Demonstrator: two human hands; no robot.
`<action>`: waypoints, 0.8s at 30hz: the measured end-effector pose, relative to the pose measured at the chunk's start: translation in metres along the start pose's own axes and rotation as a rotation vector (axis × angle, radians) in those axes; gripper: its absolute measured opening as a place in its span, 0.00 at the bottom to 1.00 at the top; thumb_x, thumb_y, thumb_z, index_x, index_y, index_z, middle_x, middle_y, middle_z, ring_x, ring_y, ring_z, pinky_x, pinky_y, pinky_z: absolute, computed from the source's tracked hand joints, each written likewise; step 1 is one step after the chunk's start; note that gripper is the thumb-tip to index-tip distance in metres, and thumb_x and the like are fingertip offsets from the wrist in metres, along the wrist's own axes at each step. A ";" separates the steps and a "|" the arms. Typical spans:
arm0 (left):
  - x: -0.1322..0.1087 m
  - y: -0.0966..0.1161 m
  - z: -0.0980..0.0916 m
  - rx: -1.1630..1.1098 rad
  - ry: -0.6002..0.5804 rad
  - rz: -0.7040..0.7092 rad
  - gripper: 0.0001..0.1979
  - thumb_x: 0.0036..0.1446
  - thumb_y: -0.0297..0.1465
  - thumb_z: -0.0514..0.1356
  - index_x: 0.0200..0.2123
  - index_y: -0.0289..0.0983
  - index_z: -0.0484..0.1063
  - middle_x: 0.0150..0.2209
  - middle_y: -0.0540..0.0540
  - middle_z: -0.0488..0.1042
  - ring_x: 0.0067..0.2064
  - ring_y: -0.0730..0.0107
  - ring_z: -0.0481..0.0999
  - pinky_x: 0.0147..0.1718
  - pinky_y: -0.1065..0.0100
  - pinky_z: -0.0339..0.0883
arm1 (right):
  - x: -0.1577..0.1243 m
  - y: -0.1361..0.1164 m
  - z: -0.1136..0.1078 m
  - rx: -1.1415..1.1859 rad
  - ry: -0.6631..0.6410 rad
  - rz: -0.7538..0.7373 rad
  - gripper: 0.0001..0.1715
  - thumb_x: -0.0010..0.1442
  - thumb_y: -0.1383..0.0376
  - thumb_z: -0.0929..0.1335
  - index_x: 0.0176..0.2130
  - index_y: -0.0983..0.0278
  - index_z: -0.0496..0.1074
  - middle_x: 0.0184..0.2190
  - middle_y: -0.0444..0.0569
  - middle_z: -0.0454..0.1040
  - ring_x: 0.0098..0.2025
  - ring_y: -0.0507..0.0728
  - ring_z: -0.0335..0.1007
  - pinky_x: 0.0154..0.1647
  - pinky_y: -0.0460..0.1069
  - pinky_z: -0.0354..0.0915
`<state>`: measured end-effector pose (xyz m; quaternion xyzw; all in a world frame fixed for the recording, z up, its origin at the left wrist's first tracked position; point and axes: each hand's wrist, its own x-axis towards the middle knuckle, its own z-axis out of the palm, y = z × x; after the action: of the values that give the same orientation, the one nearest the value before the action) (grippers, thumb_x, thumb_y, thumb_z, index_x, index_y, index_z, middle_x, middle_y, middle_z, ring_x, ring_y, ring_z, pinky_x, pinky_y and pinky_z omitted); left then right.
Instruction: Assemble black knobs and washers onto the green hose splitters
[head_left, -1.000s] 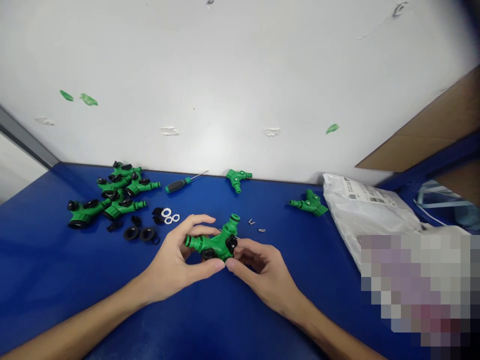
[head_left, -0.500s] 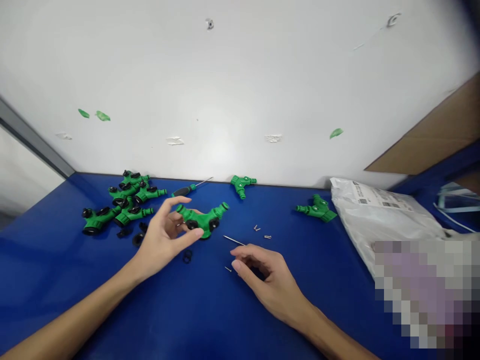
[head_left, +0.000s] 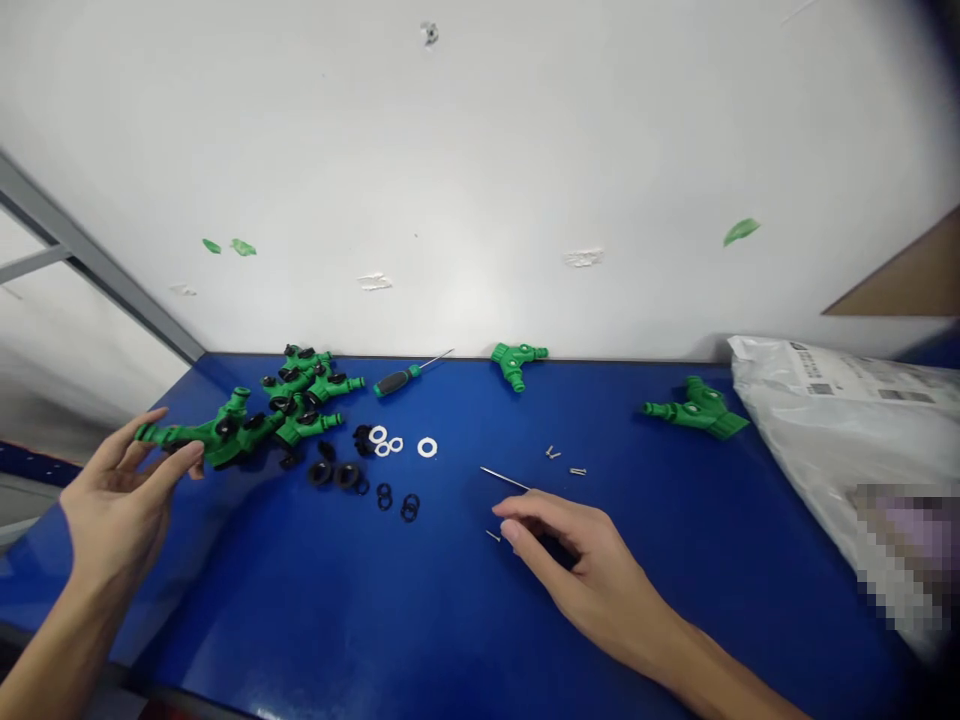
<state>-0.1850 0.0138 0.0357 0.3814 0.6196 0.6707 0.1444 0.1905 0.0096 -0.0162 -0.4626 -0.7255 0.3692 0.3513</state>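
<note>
Blue bench (head_left: 465, 620): knobbed green splitters (head_left: 304, 400) at 11 — bare splitter (head_left: 517, 365) at 12, another (head_left: 697, 408) at 2
Your left hand (head_left: 120, 510): fingers apart
Your right hand (head_left: 592, 570): fingers curled, grip unclear — by steel pin (head_left: 504, 478)

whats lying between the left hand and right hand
In the head view, black rubber rings and black plastic collars lie on the blue bench top between the left hand and the right hand.

Bright green hose splitters (head_left: 311, 428) carry black knobs, while white washers (head_left: 427, 447) and black rubber rings (head_left: 384, 495) lie on the deep blue workbench (head_left: 450, 610).
</note>
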 end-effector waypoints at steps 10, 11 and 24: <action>-0.012 -0.035 -0.016 0.048 -0.075 -0.222 0.33 0.34 0.40 0.77 0.45 0.35 0.75 0.28 0.55 0.71 0.25 0.76 0.72 0.28 0.70 0.71 | 0.000 0.006 0.001 -0.023 -0.043 0.013 0.13 0.67 0.57 0.65 0.44 0.59 0.77 0.33 0.46 0.78 0.31 0.55 0.76 0.31 0.48 0.71; -0.011 -0.039 -0.015 0.060 -0.083 -0.219 0.33 0.35 0.40 0.76 0.46 0.35 0.75 0.30 0.55 0.71 0.25 0.77 0.72 0.29 0.70 0.71 | 0.000 0.006 0.001 -0.021 -0.042 0.011 0.14 0.67 0.57 0.65 0.44 0.59 0.77 0.33 0.47 0.78 0.31 0.55 0.76 0.31 0.48 0.72; -0.009 -0.044 -0.015 0.290 -0.080 -0.192 0.33 0.41 0.40 0.74 0.51 0.37 0.71 0.53 0.41 0.71 0.31 0.70 0.79 0.27 0.71 0.70 | 0.000 0.006 -0.001 -0.092 -0.015 -0.037 0.14 0.66 0.57 0.66 0.45 0.57 0.78 0.37 0.49 0.80 0.38 0.59 0.78 0.34 0.49 0.75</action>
<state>-0.2018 0.0054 -0.0078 0.3637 0.7372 0.5416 0.1760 0.1934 0.0113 -0.0208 -0.4619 -0.7527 0.3324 0.3311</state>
